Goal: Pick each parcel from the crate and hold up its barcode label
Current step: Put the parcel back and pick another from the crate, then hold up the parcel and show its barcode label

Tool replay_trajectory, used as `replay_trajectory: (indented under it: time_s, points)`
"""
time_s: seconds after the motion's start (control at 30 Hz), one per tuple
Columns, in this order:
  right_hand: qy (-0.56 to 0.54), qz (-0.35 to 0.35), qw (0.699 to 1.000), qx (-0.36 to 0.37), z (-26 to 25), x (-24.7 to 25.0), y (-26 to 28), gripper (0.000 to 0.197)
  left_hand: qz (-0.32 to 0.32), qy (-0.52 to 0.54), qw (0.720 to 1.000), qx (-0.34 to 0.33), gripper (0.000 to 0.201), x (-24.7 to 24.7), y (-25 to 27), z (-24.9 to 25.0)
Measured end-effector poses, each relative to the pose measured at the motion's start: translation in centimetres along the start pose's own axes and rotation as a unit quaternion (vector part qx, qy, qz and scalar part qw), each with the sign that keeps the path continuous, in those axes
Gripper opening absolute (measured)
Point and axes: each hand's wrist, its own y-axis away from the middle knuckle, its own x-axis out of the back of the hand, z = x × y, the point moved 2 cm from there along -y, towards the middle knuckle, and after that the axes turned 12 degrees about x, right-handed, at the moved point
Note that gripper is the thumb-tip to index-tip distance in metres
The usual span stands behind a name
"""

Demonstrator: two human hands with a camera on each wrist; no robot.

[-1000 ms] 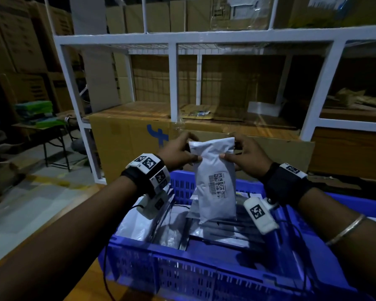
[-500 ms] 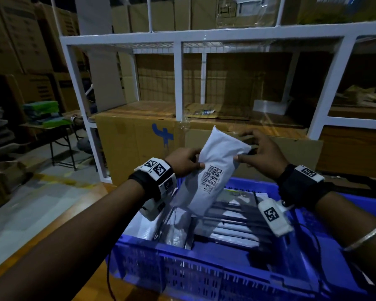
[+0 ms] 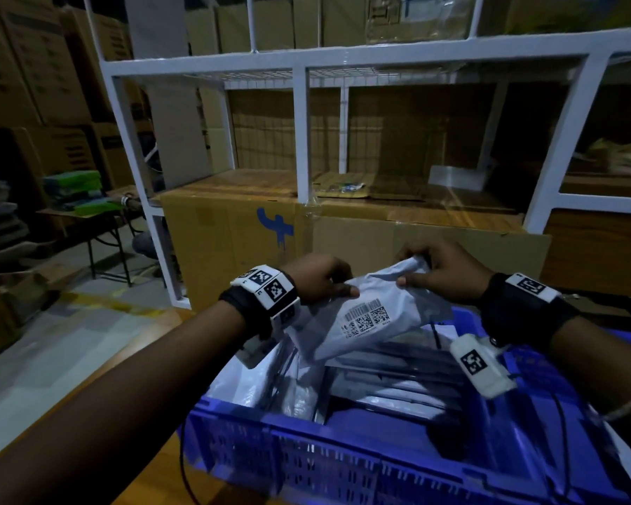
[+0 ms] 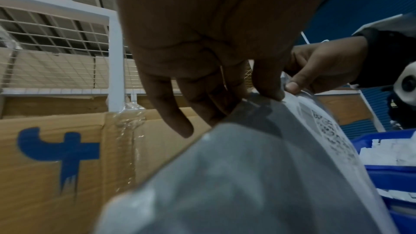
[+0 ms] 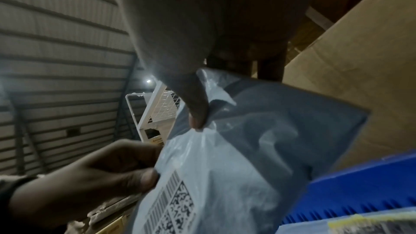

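Observation:
A grey-white poly parcel (image 3: 376,311) hangs tilted over the blue crate (image 3: 343,464), its barcode label (image 3: 367,318) facing up toward the head camera. My left hand (image 3: 321,282) pinches the parcel's left edge (image 4: 265,106) between thumb and fingers. My right hand (image 3: 441,271) pinches the crumpled top corner (image 5: 209,120). In the right wrist view the barcode label (image 5: 173,207) shows below my left hand (image 5: 126,170). More flat parcels (image 3: 387,380) lie stacked in the crate underneath.
A large cardboard box (image 3: 241,246) with a blue logo stands just behind the crate, under a white metal rack (image 3: 303,140). More cartons fill the shelves and the left wall. A small table (image 3: 99,220) stands far left on the grey floor.
The parcel has swung from hanging upright to lying tilted toward the right and lower, close over the crate. Both hands kept their hold and came down with it.

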Motion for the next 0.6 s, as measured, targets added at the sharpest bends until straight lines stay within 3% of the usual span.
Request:
replay_trajectory:
  time_s: [0.27,0.43,0.6]
  points:
    - [-0.029,-0.002,0.999,-0.041,1.0,-0.3,1.1,0.016,0.0,0.012,1.0,0.025,0.023,-0.8,0.4,-3.1]
    - [0.069,-0.105,0.992,-0.025,-1.4,-1.8,0.0,0.02,-0.014,-0.015,1.0,0.014,0.022,-0.5,-0.2,-2.5]
    - [0.061,-0.201,0.978,-0.015,-3.1,-4.0,-1.5,0.026,-0.024,-0.026,0.999,0.006,0.017,-0.6,-0.7,-2.4]
